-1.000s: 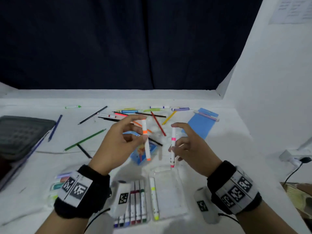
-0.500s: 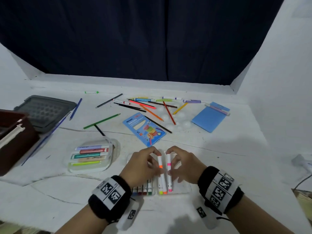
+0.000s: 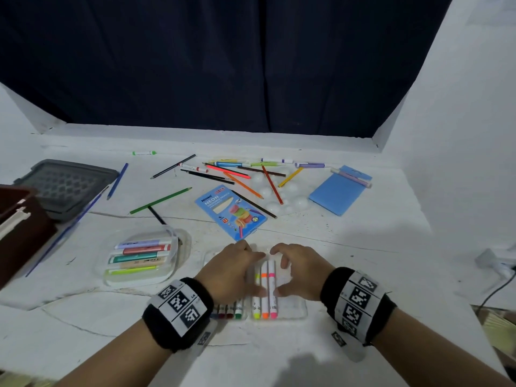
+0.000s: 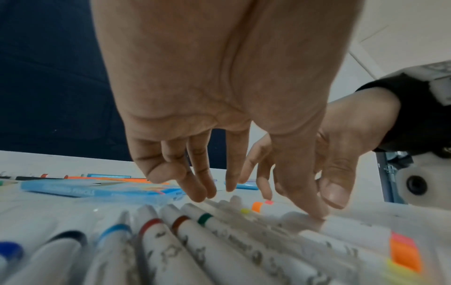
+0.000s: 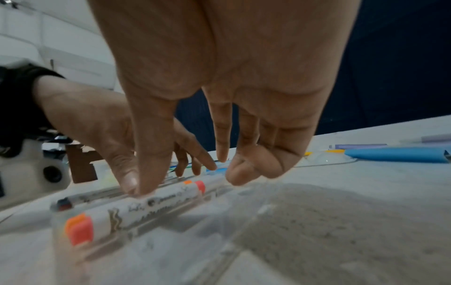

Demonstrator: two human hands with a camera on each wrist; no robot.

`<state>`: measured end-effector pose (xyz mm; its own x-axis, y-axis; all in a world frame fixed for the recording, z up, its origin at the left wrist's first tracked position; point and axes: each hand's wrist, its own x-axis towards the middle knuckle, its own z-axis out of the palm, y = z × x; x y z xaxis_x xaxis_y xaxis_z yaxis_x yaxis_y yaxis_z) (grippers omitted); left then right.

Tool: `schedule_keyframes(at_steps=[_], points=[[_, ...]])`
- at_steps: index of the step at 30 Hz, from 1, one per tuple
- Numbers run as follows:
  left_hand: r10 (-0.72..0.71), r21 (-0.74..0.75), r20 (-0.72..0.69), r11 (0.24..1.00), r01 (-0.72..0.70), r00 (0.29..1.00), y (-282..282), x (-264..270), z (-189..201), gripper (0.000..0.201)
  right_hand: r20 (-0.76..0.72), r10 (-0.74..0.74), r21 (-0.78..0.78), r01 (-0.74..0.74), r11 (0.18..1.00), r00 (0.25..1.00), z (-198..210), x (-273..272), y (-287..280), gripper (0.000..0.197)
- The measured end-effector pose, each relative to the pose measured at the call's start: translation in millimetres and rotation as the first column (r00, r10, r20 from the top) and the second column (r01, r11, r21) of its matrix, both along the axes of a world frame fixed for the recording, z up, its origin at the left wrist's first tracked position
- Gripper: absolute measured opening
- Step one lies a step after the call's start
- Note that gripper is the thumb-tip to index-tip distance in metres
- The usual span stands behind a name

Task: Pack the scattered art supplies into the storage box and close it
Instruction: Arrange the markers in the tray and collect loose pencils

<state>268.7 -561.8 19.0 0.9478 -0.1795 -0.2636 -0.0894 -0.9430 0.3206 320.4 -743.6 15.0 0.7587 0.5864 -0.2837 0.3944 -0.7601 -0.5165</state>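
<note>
A clear marker tray (image 3: 293,311) lies at the near middle of the white table. Yellow (image 3: 256,305), orange (image 3: 264,277) and pink (image 3: 271,286) markers lie side by side in it, beside blue, red, brown and green ones (image 4: 151,223). My left hand (image 3: 231,272) hovers over the tray, fingers straight and thumb tip (image 4: 314,212) pressing a marker barrel. My right hand (image 3: 298,270) faces it, and its thumb (image 5: 146,173) presses the pink marker (image 5: 151,208). The two outer fingers of my right hand are curled. The brown storage box (image 3: 25,233) stands at the far left.
A grey lid (image 3: 67,185) lies behind the box. A second clear case of pastel markers (image 3: 139,258) sits left of the tray. Further back lie a blue pencil carton (image 3: 230,212), loose coloured pencils (image 3: 243,177), a white palette (image 3: 279,196) and a blue notepad (image 3: 339,191).
A second ago each hand held a marker upright in the air, orange left and pink right. Both came down into the tray, and the grips have given way to pressing thumbs.
</note>
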Motion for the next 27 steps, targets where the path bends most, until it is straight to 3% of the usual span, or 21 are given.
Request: schedule_keyframes(at_steps=[4, 15, 27], points=[[-0.03, 0.056, -0.004, 0.998, 0.03, 1.0, -3.5, 1.0, -0.3, 0.068, 0.04, 0.1, -0.124, -0.094, 0.988, 0.994, -2.6, -4.6, 1.5, 0.086], [-0.034, 0.184, 0.06, 0.983, 0.023, 0.998, -9.4, 5.0, 0.9, 0.07, 0.138, 0.221, -0.314, -0.169, 0.934, 0.966, 3.1, 2.6, 15.9, 0.084], [-0.072, 0.146, -0.004, 0.987, 0.072, 0.997, -8.3, 14.9, 1.7, 0.063, 0.104, 0.283, -0.253, -0.25, 0.935, 0.953, 6.8, 18.3, 11.6, 0.07]])
